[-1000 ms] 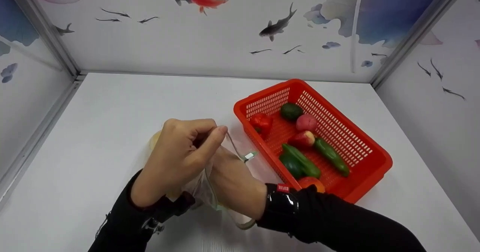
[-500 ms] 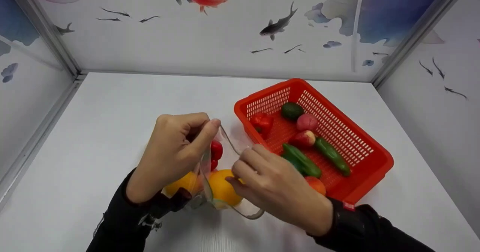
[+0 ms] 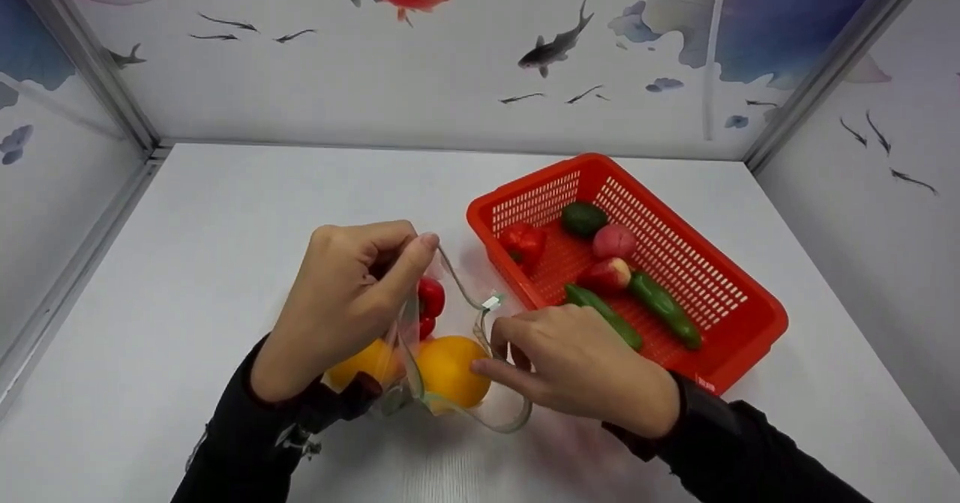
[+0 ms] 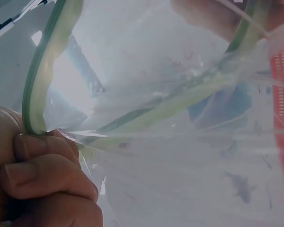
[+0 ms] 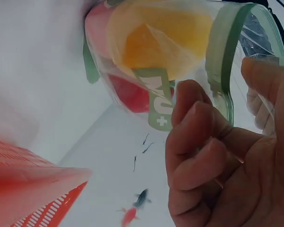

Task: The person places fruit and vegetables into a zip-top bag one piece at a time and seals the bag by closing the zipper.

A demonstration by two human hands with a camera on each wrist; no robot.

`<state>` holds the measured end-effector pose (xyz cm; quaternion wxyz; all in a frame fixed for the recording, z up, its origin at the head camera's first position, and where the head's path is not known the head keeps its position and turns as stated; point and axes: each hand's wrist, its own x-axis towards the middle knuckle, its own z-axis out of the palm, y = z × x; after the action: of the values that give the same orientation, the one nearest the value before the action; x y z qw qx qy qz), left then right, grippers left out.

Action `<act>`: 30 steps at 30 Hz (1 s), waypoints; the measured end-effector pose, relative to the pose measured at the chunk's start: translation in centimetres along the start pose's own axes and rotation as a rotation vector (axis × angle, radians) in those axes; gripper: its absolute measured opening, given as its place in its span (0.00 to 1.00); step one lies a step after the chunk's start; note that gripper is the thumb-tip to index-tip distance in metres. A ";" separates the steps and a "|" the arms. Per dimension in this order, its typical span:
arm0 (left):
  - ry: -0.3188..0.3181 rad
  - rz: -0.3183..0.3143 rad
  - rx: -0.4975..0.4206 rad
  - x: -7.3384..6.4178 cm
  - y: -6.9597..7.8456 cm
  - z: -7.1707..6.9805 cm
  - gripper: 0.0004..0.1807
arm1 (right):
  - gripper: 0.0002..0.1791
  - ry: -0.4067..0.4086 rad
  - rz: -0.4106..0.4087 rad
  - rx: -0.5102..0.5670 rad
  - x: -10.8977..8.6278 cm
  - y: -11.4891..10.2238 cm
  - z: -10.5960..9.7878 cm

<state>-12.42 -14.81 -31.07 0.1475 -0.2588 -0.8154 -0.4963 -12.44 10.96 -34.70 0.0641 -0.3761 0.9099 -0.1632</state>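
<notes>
My left hand [image 3: 341, 304] pinches the edge of a clear plastic bag with a green rim [image 5: 222, 52], holding its mouth up. Inside the bag lie an orange [image 3: 454, 372], another yellow-orange fruit [image 3: 360, 364] partly behind my left wrist, and something red and glossy [image 3: 430, 308]. The right wrist view also shows a pink thing [image 5: 98, 28] in it. At the bag's right side is my right hand [image 3: 585, 364], fingers loosely bent against the rim. Its thumb stands apart from them on the rim's other side, with a gap between.
A red plastic basket [image 3: 739, 274] stands to the right. In it are a red bell pepper [image 3: 523, 244], an avocado [image 3: 584, 220], a pink round item [image 3: 614, 242], a red-and-yellow fruit [image 3: 605, 275] and long green vegetables [image 3: 665, 310]. Fish-printed panels [image 3: 420, 91] enclose the white table.
My right hand has come out of the bag and moved right to its rim, uncovering the orange. My left hand has shifted slightly up and left, keeping its pinch.
</notes>
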 end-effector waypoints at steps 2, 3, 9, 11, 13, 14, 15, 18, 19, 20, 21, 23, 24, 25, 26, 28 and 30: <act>-0.002 -0.006 -0.014 0.1 -0.1 -0.1 0.22 | 0.18 0.033 -0.026 0.020 0.6 -0.1 0.1; 0.001 -0.011 -0.017 0.2 -0.1 -0.2 0.23 | 0.17 0.061 -0.038 0.040 1.0 0.0 0.2; 0.081 -0.039 -0.024 0.6 -0.7 -1.3 0.24 | 0.20 0.249 -0.039 0.363 2.5 0.5 -0.5; 0.114 -0.049 -0.036 0.6 -0.8 -1.9 0.24 | 0.20 0.298 -0.023 0.477 2.9 0.6 -1.1; 0.144 -0.053 -0.047 0.6 -0.9 -2.4 0.25 | 0.20 0.345 -0.013 0.545 3.4 0.6 -1.7; 0.159 -0.054 -0.051 0.6 -1.0 -2.7 0.25 | 0.20 0.369 -0.007 0.570 3.7 0.5 -2.0; 0.175 -0.054 -0.057 0.6 -1.0 -3.0 0.25 | 0.21 0.393 -0.005 0.590 4.0 0.4 -2.3; 0.218 -0.061 -0.094 0.7 -1.1 -3.8 0.25 | 0.22 0.460 -0.005 0.668 5.0 -0.1 -3.2; 0.232 -0.069 -0.116 0.7 -1.2 -4.0 0.24 | 0.22 0.483 -0.005 0.688 5.3 -0.3 -3.5; 0.245 -0.083 -0.138 0.8 -1.2 -4.2 0.24 | 0.22 0.498 -0.007 0.719 5.6 -0.5 -3.8; 0.256 -0.098 -0.157 0.8 -1.2 -4.3 0.24 | 0.21 0.514 -0.007 0.746 5.9 -0.8 -4.1; 0.273 -0.125 -0.191 0.8 -1.2 -4.6 0.24 | 0.21 0.547 -0.005 0.793 6.3 -1.1 -4.5; 0.277 -0.134 -0.209 0.8 -1.3 -4.7 0.23 | 0.21 0.563 -0.004 0.803 6.6 -1.3 -4.7; 0.276 -0.137 -0.217 0.8 -1.3 -4.8 0.22 | 0.21 0.578 0.001 0.815 6.8 -1.4 -4.8; 0.271 -0.136 -0.215 0.8 -1.3 -4.8 0.21 | 0.21 0.590 -0.001 0.833 7.0 -1.4 -4.9; 0.243 -0.115 -0.213 0.7 -1.3 -4.8 0.19 | 0.21 0.618 -0.012 0.852 7.4 -1.5 -5.0; 0.200 -0.078 -0.187 0.5 -1.3 -4.6 0.16 | 0.22 0.642 -0.021 0.861 7.7 -1.5 -4.9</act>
<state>-13.62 -19.20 -29.65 0.1840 -0.1888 -0.7562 -0.5989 -18.09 5.79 -29.51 -0.0707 -0.2558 0.7306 -0.6292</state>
